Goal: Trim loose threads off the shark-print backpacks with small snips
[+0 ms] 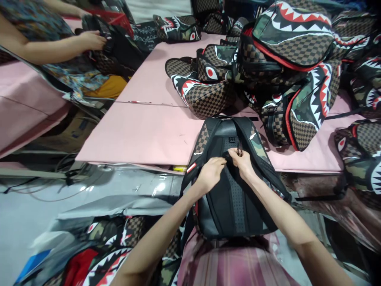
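Note:
A black-backed backpack (235,216) leans between my lap and the table edge, its padded back panel and shoulder straps facing me. My left hand (212,174) rests on the panel's upper middle, fingers closed in a pinch on its black fabric. Just right of it, my right hand (241,163) is closed around a small dark tool (239,151) that looks like thread snips, mostly hidden by the fingers. Both hands are close together over the panel. Brown checks and camouflage show along the backpack's edges.
Beyond it, shark-mouth backpacks (294,35) are piled on the pink table (143,135). A red-and-white pen-like item (139,102) lies there. More bags (104,254) sit low at left. Across the table, another person's hands (92,40) hold a dark bag (119,51).

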Motion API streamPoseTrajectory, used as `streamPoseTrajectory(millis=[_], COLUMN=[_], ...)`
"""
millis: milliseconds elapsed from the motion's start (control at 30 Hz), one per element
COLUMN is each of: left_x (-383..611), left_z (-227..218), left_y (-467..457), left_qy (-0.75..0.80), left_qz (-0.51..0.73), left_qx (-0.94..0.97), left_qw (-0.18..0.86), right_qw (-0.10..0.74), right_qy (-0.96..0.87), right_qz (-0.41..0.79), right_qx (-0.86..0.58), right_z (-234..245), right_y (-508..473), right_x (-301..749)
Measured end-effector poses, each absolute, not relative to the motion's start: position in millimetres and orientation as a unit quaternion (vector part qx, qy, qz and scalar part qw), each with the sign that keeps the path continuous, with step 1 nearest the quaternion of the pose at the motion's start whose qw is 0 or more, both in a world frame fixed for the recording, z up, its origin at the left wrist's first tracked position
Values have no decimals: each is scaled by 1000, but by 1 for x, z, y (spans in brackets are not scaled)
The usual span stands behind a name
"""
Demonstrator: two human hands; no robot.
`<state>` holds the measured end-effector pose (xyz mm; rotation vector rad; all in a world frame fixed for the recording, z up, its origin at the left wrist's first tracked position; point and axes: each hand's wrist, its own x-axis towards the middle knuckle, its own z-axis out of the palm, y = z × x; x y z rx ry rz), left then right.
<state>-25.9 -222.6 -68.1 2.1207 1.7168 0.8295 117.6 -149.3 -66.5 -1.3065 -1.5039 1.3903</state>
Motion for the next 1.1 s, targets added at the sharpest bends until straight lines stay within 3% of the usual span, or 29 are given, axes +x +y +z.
streamPoseTrajectory(millis=[100, 233, 367, 467, 733, 1100], left_x=[3, -5, -16, -15, -8, -17], left_z=[-66, -38, -21, -26, -55, -65], left_y=[-163, -91, -38, -18, -24, -35], left_qy=[629, 690, 686, 679, 741, 686], left_qz=[247, 106, 33, -14, -33, 37], left_qx=[730, 692, 680, 665, 583, 611], left_qw=[97, 183, 258, 311, 330, 393], right_qw=[301, 175, 15, -29, 8, 139], right_qy=[-693, -833, -869, -890, -973, -934], right_qz=[413, 229, 212, 233, 215, 325], right_qx=[-509, -473, -446, -391, -82, -56], right_z=[-64, -47, -33, -29, -30, -25], right_y=[-106, -37, 5, 5, -62, -73], right_x=[123, 157, 179, 177, 177, 194])
